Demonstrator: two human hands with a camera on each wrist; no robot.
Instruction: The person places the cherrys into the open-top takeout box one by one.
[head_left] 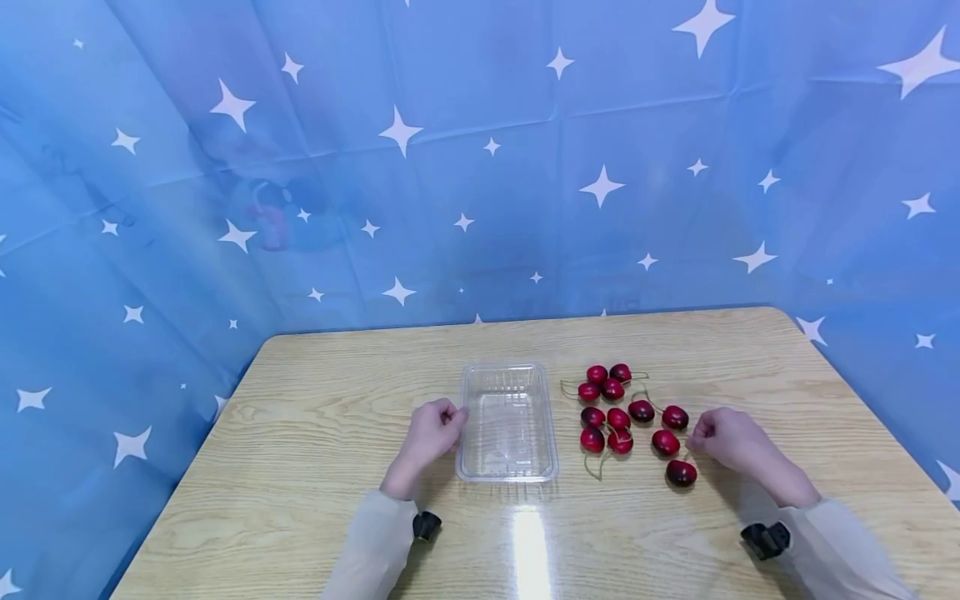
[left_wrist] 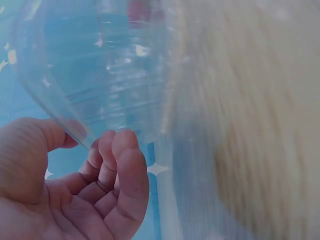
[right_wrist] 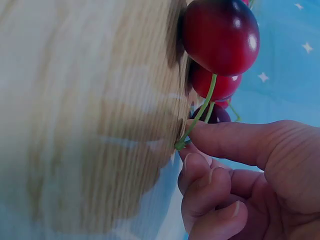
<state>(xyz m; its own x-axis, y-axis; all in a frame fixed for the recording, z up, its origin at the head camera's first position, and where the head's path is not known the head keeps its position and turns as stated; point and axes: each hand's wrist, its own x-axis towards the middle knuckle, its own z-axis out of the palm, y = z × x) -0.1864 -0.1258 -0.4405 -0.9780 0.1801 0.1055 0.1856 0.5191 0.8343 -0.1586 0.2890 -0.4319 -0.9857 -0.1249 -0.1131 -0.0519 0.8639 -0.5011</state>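
Steadying hand: your left hand curls its fingers and thumb against the left rim of the clear plastic tray, likely to keep it from sliding.
Picking hand: your right hand pinches the green stem of a cherry between thumb and fingertips, lifting by the stem rather than the fruit.
Cherries: the loose cluster of cherries lies on the wooden table, between tray and right hand.
Tray: empty, just right of your left hand.
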